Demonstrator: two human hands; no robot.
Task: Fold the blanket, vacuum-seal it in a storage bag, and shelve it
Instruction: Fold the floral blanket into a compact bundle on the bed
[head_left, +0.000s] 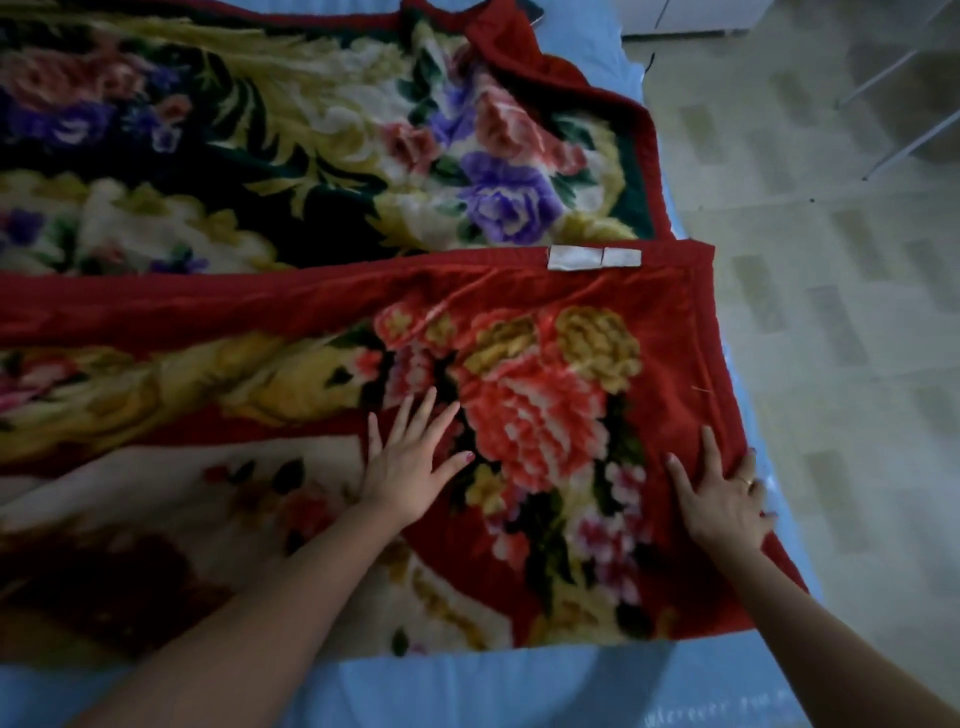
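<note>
My left hand (415, 462) lies flat on the blanket (519, 415), fingers spread over the flower print — nothing gripped. My right hand (727, 499) presses open along its red right edge, and the blanket sits partly folded over itself on the blue bed (467, 691), white tag (595, 258) up top.

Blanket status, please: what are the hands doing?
Left hand, right hand: flat, pressing the blanket. One fold laid over. Nothing in the way.

Dim, soft and slightly blurred overall, with wide-angle bending at the edges and no hard shadows.
</note>
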